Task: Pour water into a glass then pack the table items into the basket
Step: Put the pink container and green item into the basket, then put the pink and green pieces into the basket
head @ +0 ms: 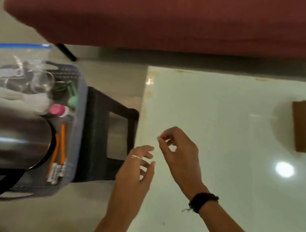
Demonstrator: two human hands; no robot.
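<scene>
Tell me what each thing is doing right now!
Left hand: open, empty, fingers spread.
Right hand: fingertips pinched together; can't tell if holding anything.
Basket: full, beside the table on a black stool.
Metal flask: lying sideways in the basket.
Plastic bag: in the basket, with things inside.
Pencils: in the basket.
Table: shiny.

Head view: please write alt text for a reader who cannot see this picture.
Two bare hands, left and right, hover empty over the near-left edge of a white table. To the left, a grey basket on a black stool holds a steel flask, a zip bag, pencils and a glass.
</scene>
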